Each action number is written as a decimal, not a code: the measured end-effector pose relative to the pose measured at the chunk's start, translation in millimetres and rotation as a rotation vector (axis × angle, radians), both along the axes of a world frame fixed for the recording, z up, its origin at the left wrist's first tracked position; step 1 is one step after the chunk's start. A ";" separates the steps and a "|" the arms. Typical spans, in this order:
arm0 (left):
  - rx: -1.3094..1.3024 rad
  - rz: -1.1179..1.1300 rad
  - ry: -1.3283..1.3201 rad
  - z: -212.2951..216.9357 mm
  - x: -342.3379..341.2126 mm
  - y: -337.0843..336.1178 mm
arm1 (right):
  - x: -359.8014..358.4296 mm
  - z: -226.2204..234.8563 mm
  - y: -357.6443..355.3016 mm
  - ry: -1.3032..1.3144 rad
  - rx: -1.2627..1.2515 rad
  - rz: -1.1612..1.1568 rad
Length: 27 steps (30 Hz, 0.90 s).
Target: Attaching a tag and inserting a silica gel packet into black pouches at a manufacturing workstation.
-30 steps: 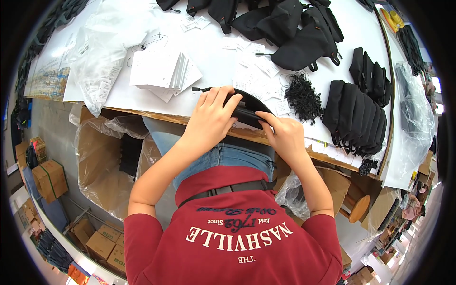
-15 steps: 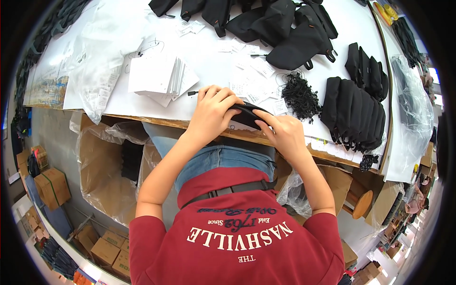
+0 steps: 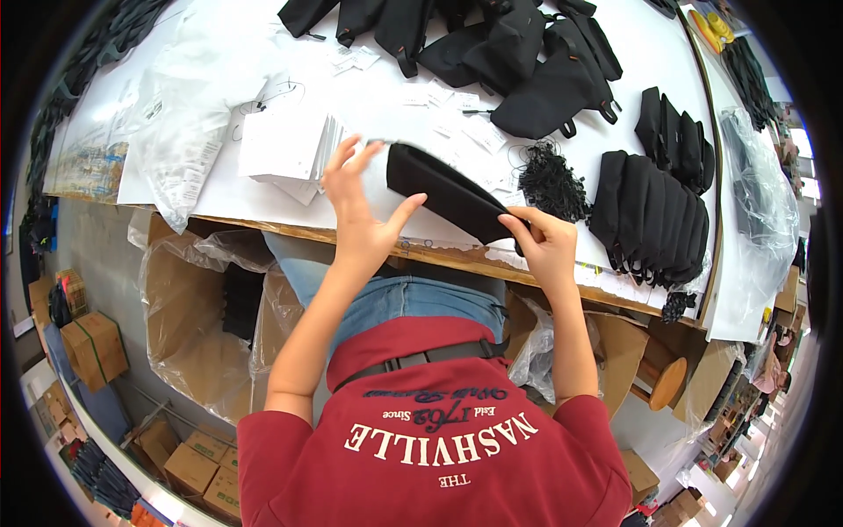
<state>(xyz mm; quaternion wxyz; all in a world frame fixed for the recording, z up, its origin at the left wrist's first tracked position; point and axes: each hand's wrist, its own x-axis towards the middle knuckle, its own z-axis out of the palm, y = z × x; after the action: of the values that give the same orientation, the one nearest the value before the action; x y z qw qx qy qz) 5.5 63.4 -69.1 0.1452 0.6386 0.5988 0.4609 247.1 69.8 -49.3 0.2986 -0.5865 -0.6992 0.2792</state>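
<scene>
A black fabric pouch (image 3: pixel 448 195) is held tilted above the table's near edge, its long flat side toward me. My right hand (image 3: pixel 543 241) pinches its lower right corner between thumb and fingers. My left hand (image 3: pixel 360 198) is spread at the pouch's left end, fingers raised and slightly blurred, the thumb close to the pouch's lower edge. Left of that hand stands a stack of white cards (image 3: pixel 285 145). Beyond the pouch lie scattered white paper tags (image 3: pixel 452 119), and to its right a tangled heap of black cords (image 3: pixel 555 183).
More black pouches (image 3: pixel 650 215) stand in a row on the right, with a heap of black pouches (image 3: pixel 536 66) at the back. A clear plastic bag (image 3: pixel 180 132) covers the table's left. Plastic-lined cardboard boxes (image 3: pixel 198 316) sit below the table's wooden edge (image 3: pixel 299 230).
My left hand has let go of the pouch's left end, opened and moved left. The pouch now shows its broad side, and my right hand has shifted slightly down and right with it.
</scene>
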 end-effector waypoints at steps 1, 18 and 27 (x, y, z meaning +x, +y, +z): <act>-0.069 0.015 -0.288 0.1 3.6 -5.5 | 1.4 0.0 -3.3 0.040 -0.009 -0.022; -0.485 0.009 -1.600 1.2 2.4 -22.3 | -51.2 -1.9 -36.6 0.876 -0.498 -0.069; -0.432 0.040 -1.523 1.9 -7.6 -21.7 | -42.0 6.4 -33.4 0.518 -0.179 0.244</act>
<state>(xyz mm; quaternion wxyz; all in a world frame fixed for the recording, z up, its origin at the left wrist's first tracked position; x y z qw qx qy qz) -2.1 41.8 -67.2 0.6274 0.0942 0.4223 0.6474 205.1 36.3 -42.9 0.3785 -0.4311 -0.6378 0.5139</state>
